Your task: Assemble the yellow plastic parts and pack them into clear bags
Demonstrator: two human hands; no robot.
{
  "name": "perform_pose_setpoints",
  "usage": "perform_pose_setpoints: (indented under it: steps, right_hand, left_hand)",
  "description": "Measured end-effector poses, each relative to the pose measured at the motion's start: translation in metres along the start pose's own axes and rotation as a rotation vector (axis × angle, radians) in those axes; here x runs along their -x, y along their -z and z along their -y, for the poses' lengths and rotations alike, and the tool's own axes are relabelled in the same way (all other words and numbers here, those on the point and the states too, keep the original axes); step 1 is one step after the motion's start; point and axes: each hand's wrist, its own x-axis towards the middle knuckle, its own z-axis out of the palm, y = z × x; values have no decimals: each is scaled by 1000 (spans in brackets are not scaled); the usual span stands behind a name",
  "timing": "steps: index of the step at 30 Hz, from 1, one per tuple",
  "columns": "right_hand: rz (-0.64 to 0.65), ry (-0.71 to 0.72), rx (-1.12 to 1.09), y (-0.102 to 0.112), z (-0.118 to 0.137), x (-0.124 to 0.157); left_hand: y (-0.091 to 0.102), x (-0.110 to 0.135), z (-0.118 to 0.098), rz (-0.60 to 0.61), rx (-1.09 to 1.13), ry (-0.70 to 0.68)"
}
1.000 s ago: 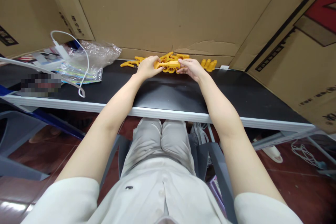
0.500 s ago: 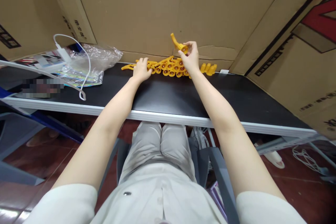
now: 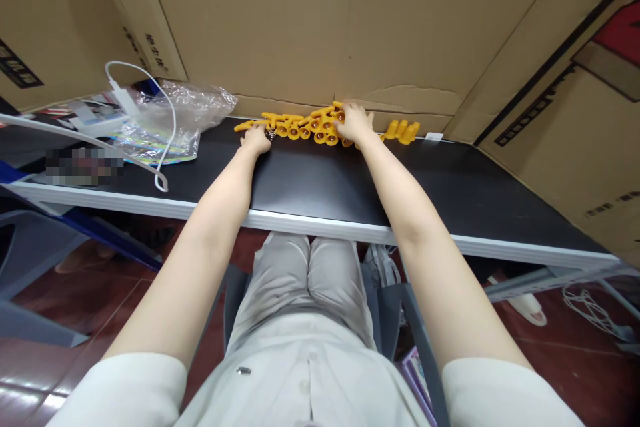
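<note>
A heap of small yellow plastic parts (image 3: pixel 305 128) lies along the far edge of the black table (image 3: pixel 320 180), against a cardboard wall. My left hand (image 3: pixel 257 139) rests at the left end of the heap, fingers curled over a small dark item I cannot make out. My right hand (image 3: pixel 354 124) lies palm down on the right side of the heap, fingers spread over the parts. A few more yellow parts (image 3: pixel 404 131) sit just right of that hand.
A clear plastic bag (image 3: pixel 173 117) with printed packets and a white cable (image 3: pixel 150 113) lie on the table's left. Cardboard boxes (image 3: pixel 565 67) wall in the back and right. Below the table are my lap, a grey chair and cables on the floor.
My right hand, which held one yellow part up in the air, has come down onto the heap. My left hand has slid a little left along the heap.
</note>
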Motion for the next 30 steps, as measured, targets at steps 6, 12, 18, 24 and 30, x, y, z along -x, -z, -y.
perform_pose_setpoints:
  steps: [6,12,18,24,30]
  right_hand:
    - [-191,-99,-5,21,-44,12]
    - [-346,-368,14,18,-112,43]
    - [-353,-559,-99,12,-144,58]
    - [-278,-594,-191,8,-150,61]
    - [-126,-621,-143,12,-143,65]
  left_hand:
    - [1,4,-8,58,16,110]
    - [4,9,-12,40,-29,159]
    - [12,16,-13,-9,-26,234]
    - [16,21,-16,-35,-28,279]
    - [15,20,-16,-20,-8,264]
